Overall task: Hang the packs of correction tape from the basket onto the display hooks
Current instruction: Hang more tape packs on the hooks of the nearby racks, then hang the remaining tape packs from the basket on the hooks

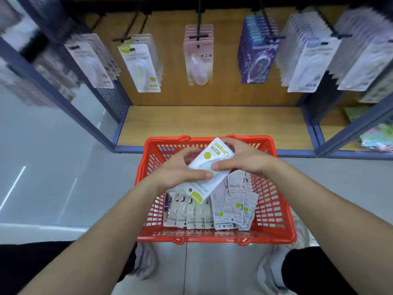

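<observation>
Together both hands, left [180, 169] and right [242, 158], grip a flat glossy white pack [209, 167] above the red plastic lattice basket [274, 209].

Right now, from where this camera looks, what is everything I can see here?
held pack: one, white with lime green, above the basket, gripped by both hands
loose packs: many, mostly white and pale, lying in the basket
basket: one, red, on the floor before the shelf
hanging packs: several rows, white-and-lime, pink, purple and pale, on the hooks
hooks: several, black, at the top of the display
shelf board: one, wood-coloured, below the hanging packs
floor: grey, around the basket
shoes: two, light grey, by the basket's near end
left hand: one, grips the held pack from the left
right hand: one, grips it from the right
</observation>
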Demonstrator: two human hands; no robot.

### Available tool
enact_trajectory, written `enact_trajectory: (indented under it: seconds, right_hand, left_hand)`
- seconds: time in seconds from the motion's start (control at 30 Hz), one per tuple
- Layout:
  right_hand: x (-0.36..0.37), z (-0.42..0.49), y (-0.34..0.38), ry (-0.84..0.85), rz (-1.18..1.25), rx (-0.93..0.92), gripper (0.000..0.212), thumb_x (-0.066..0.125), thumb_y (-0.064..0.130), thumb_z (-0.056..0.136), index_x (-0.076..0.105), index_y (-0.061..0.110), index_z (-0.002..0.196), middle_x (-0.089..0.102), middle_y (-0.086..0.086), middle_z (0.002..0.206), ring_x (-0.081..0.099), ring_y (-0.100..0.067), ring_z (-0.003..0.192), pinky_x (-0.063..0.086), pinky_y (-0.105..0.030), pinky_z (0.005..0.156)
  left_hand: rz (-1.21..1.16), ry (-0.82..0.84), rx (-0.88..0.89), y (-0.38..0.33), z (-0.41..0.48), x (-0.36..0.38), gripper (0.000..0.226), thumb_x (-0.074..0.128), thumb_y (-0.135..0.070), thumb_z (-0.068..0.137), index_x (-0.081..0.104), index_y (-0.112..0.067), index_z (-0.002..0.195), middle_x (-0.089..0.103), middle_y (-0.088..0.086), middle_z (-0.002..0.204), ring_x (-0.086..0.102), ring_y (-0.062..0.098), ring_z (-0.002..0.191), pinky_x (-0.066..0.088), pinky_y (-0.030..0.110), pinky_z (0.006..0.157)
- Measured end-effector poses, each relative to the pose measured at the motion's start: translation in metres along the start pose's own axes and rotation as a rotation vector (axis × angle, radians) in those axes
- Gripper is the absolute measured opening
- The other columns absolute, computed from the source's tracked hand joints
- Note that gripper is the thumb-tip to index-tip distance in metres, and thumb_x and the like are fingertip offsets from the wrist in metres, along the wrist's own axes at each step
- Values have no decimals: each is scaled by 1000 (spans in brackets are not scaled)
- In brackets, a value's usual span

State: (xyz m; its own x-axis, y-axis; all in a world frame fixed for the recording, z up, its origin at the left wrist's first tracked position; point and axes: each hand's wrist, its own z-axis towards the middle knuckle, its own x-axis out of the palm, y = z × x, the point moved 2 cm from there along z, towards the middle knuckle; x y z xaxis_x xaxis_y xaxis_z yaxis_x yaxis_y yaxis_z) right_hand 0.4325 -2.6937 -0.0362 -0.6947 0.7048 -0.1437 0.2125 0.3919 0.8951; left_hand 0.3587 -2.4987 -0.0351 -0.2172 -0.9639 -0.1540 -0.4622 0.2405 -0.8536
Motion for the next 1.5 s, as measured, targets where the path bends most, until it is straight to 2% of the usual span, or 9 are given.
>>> enact_trajectory:
  seconds: [0.1, 0.27, 0.5, 0.73, 0.83, 0.93, 1.13, 1.27, 1.5]
  right_hand:
    - [5, -10, 13, -106, 90, -32, 54, 90, 18, 76, 60, 23, 120, 74, -5, 107, 69, -15, 87, 56, -38, 75]
    - [18, -25, 14, -236, 194, -30, 82, 95, 34, 66, 51, 32, 135, 67, 4, 123, 70, -12, 106, 59, -33, 89]
    - [4, -44, 19, -116, -54, 78, 60, 96, 30, 65, 63, 17, 114, 74, -1, 100, 70, -8, 77, 54, -25, 67]
    - [7, -56, 33, 91, -140, 62, 57, 91, 19, 75, 60, 20, 123, 73, -1, 107, 71, -9, 91, 57, -30, 75]
    - [13, -60, 51, 55, -45, -31, 61, 88, 18, 79, 57, 26, 131, 71, 9, 102, 70, -4, 87, 53, -23, 69]
    - [15, -62, 66, -9, 61, -120, 73, 91, 33, 69, 57, 26, 133, 73, 4, 106, 73, -11, 91, 56, -27, 68]
    - [24, -63, 87, -234, 232, -282, 83, 90, 45, 52, 60, 21, 126, 75, -2, 114, 73, -18, 101, 59, -36, 84]
    - [30, -64, 99, -254, 343, -355, 53, 86, 28, 77, 65, 19, 125, 77, 0, 112, 73, -15, 100, 57, -29, 83]
    - [50, -55, 105, -424, 329, -395, 26, 72, 26, 95, 69, 18, 119, 78, 3, 106, 73, -9, 95, 55, -26, 80]
  left_hand:
    - [-81, -202, 58, -11, -15, -5, 80, 93, -28, 56, 60, -24, 128, 69, 4, 118, 71, 11, 98, 58, 28, 85]
    - [-187, -495, 229, -24, -31, -2, 80, 97, -17, 65, 57, -28, 133, 62, -2, 118, 68, 14, 101, 57, 29, 88]
    - [-120, -357, 235, -29, -38, 6, 90, 95, -13, 67, 50, -34, 142, 58, -4, 130, 68, 6, 99, 58, 22, 78]
    - [50, -229, 309, -61, -45, 6, 90, 94, -5, 66, 51, -31, 142, 57, -6, 125, 66, -6, 78, 56, 17, 69]
    - [54, -272, 367, -86, -53, -2, 87, 94, -5, 66, 54, -25, 141, 56, -4, 126, 64, -11, 77, 54, 14, 66]
    - [68, -374, 447, -108, -61, -9, 90, 98, -25, 55, 57, -25, 136, 60, -6, 125, 62, -10, 97, 49, 11, 83]
    - [-196, -531, 414, -122, -70, -5, 105, 91, -45, 60, 39, -22, 148, 63, -7, 124, 66, 4, 108, 53, 27, 98]
    - [-404, -420, 325, -112, -68, -4, 105, 88, -55, 55, 45, -16, 142, 74, 2, 119, 73, 22, 109, 53, 53, 102]
    - [-546, -407, 293, -93, -59, -9, 79, 88, -43, 73, 49, -19, 137, 74, 3, 122, 73, 20, 108, 55, 44, 99]
